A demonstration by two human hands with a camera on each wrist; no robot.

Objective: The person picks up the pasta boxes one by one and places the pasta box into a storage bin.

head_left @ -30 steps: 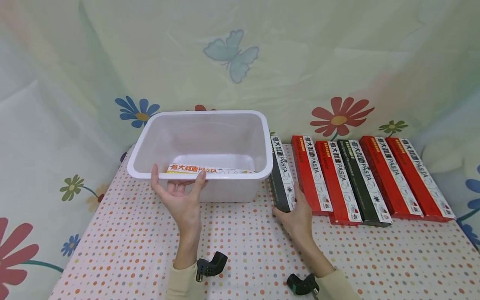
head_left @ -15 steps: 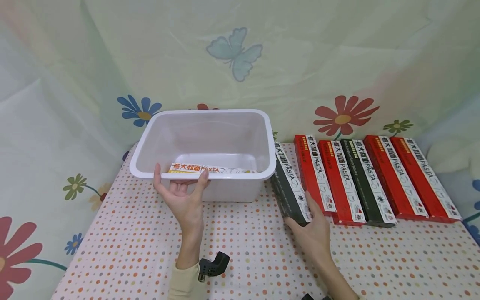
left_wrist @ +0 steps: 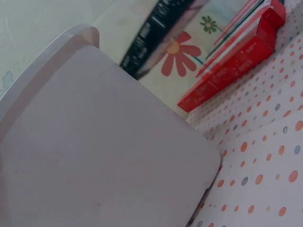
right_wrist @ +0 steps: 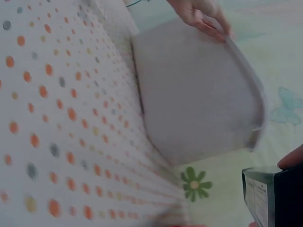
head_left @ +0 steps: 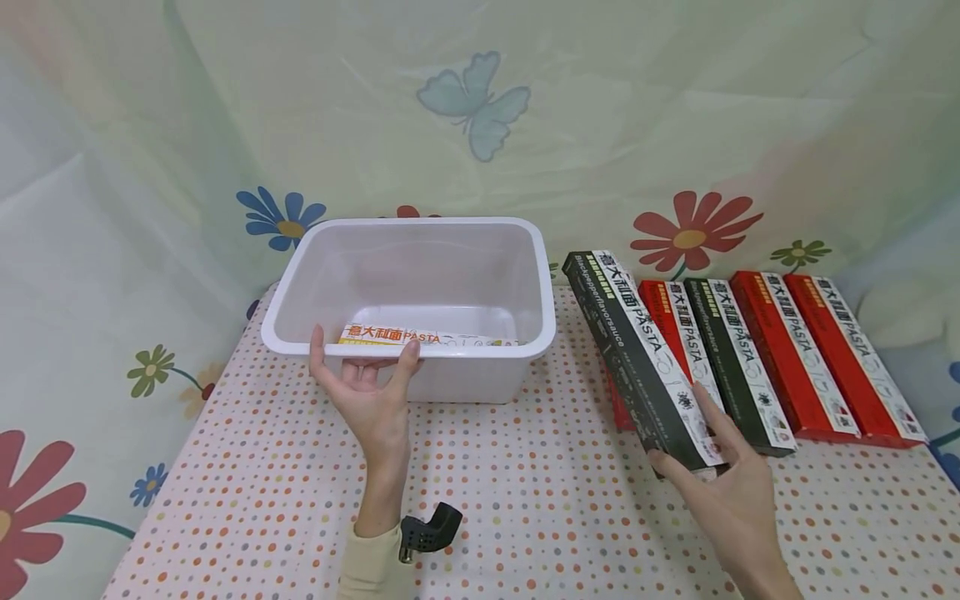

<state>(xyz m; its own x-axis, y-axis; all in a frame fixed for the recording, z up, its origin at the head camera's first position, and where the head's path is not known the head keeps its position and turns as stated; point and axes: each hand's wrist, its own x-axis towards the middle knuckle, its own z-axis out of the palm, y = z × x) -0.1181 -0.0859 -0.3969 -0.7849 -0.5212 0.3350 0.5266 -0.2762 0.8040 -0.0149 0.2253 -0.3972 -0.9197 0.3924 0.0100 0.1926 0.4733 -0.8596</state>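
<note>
A white tub point(head_left: 450, 379) stands on the dotted table, a pasta box with orange lettering point(head_left: 390, 335) lying inside it. The left hand point(head_left: 371, 408) holds the tub's near rim, fingers beneath and thumb at the edge. Pinched at its near end by the right hand point(head_left: 727, 500), a black pasta box point(head_left: 637, 358) is raised and tilted over the leftmost red box point(head_left: 621, 408). In the left wrist view the tub wall point(left_wrist: 104, 137) fills much of the picture, the raised black box point(left_wrist: 156, 35) behind it. The right wrist view shows that box's end point(right_wrist: 259, 196) close up.
Right of the raised box lie a red box point(head_left: 675, 312), another black box point(head_left: 738, 367) and two more red boxes point(head_left: 795, 358) point(head_left: 855, 358), side by side. A flowered cloth point(head_left: 337, 108) hangs behind the table.
The right hand has moved right and lifted the black box from beside the tub to above the leftmost red box. The left hand keeps its hold on the rim.
</note>
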